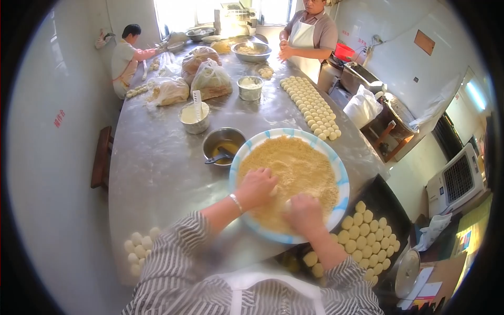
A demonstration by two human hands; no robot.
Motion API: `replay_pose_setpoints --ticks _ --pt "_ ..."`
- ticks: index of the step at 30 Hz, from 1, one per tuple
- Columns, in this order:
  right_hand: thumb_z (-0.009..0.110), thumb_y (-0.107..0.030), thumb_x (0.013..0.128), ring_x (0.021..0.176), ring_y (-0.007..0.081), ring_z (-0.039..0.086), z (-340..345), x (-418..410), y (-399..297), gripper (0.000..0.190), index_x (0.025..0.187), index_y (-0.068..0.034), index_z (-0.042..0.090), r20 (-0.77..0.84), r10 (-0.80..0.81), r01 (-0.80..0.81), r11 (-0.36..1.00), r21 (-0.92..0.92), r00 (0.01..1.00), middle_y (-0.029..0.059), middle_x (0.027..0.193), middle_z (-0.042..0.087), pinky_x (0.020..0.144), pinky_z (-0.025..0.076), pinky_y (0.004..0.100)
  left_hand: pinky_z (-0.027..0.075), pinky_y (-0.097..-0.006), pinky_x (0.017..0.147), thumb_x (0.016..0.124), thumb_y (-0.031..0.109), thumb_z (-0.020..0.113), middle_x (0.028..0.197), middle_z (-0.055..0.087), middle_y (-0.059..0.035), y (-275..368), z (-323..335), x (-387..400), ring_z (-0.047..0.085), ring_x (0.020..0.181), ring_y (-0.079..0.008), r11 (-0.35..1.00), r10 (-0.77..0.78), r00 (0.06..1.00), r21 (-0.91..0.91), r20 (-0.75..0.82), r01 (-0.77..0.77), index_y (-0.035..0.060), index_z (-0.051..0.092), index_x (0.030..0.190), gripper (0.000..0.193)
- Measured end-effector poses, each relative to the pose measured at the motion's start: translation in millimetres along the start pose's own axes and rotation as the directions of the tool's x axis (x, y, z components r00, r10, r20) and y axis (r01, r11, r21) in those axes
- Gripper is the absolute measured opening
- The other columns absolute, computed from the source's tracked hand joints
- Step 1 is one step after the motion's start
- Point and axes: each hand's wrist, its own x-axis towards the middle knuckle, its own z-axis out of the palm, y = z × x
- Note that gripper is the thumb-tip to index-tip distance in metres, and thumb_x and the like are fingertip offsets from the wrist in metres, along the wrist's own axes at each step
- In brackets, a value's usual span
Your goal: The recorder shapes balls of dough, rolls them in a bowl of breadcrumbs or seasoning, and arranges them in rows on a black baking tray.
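A large blue-and-white basin (341, 173) holds a bed of pale brown crumbs or seeds (295, 157). Over its left part, my left hand (258, 188) is curled around a pale dough piece (273, 191), only partly seen. My right hand (305, 212) is lower in the basin, closed on another pale dough piece (288, 204) that the fingers mostly hide. Beside the basin at the left stands a metal bowl (208, 143) of yellowish liquid with a dark brush or spoon (220, 155) in it. Rounded dough pieces (366, 236) lie in rows on a black tray (384, 193) to the right.
White dough balls (139, 250) sit near the table's (157, 177) lower left edge. Beyond the basin are rows of dough balls (311, 106), a tub with a white utensil (195, 118), another tub (250, 88) and plastic bags (210, 78). Two people stand at the far end.
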Motion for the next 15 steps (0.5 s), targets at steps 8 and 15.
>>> replay_pose_setpoints --ticks 8,15 --pt "0.068 -0.018 0.086 0.09 0.0313 0.067 -7 12 6 0.022 0.101 -0.002 0.065 0.131 0.422 -0.435 0.792 0.43 0.897 0.0111 0.096 0.07 0.077 0.054 0.0426 0.052 -0.0407 0.086 0.079 0.018 0.078 0.11 0.062 -0.0128 -30 -11 8 0.063 0.103 -0.0297 0.959 -0.148 0.983 -0.26 -0.107 0.116 0.0033 0.062 0.103 0.032" --pt "0.05 -0.02 0.103 0.109 0.0236 0.066 4 -3 22 0.032 0.126 0.002 0.055 0.389 0.546 -0.208 -0.364 0.908 0.742 0.016 0.118 0.064 0.091 0.055 0.0384 0.054 -0.0361 0.101 0.096 0.007 0.062 0.135 0.058 -0.0153 -8 -26 4 0.062 0.12 -0.0197 -0.544 -0.285 0.888 -0.823 0.362 0.161 -0.0005 0.049 0.134 0.042"
